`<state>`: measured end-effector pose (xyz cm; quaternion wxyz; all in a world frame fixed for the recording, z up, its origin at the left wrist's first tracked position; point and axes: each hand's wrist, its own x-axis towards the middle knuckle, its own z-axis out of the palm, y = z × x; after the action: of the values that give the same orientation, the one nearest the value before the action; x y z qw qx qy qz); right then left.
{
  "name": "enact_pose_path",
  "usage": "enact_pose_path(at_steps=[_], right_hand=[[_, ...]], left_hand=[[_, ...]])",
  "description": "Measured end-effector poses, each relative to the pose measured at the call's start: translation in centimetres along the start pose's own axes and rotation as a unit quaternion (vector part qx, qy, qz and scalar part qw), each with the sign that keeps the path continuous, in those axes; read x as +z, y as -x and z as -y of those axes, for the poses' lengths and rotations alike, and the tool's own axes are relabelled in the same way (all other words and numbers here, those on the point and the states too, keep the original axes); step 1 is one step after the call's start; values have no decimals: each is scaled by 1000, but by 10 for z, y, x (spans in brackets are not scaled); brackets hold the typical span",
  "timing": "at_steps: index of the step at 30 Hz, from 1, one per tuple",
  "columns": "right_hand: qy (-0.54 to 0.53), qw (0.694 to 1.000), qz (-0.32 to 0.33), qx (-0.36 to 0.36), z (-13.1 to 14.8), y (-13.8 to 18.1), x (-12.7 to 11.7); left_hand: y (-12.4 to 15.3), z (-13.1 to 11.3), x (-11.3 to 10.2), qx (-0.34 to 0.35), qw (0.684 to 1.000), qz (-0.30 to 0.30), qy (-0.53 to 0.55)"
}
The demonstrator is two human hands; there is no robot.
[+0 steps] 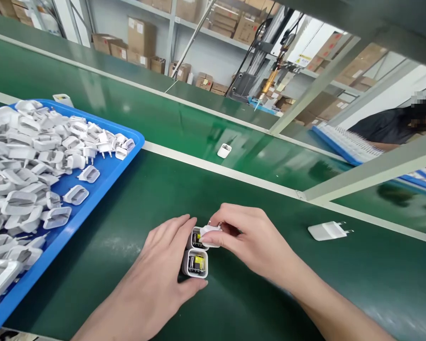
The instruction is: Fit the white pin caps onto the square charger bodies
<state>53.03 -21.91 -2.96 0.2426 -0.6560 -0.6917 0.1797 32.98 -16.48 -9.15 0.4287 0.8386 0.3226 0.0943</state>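
Note:
Two white charger housings (196,264) stand side by side on the green bench, their open ends showing yellow and black electronic parts inside. My left hand (163,265) is wrapped round their left side, with the thumb by the nearer one. Between the thumb and fingers of my right hand (244,237) is a white plug cap (210,236) with metal pins, pinched right at the opening of the farther housing. The cap partly covers that opening; whether it touches the rim I cannot tell.
A blue tray (128,163) heaped with white plug caps (24,151) lies at left. A closed charger (328,231) rests at right, pins outward. One open housing (225,150) sits on the green strip beyond the white rail. A metal post (376,170) rises at right; a co-worker (383,125) is behind it.

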Motion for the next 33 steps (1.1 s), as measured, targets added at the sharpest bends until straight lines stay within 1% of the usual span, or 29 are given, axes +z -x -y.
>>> enact_pose_path(at_steps=[2,6,12,18,23,28,33], right_hand=[[13,999,10,-31,-5,2,3],[54,995,56,-59,-9,6,4],[159,980,56,-101,-2,13,4],[196,973,46,-109,5,13,1],[212,969,51,-117,6,9,1],[226,965,68,-112,8,7,2],[218,967,61,-120,6,10,6]], left_hand=[[-1,-1,3,10,1000,-13,-11],[-2,-3,6,21,999,-36,-17],[-5,-1,9,21,998,-50,-24],[-4,-2,16,42,994,-92,-35],[-5,2,18,50,994,-85,-52],[-8,8,20,79,991,-88,-59],[-9,4,19,84,990,-93,-66]])
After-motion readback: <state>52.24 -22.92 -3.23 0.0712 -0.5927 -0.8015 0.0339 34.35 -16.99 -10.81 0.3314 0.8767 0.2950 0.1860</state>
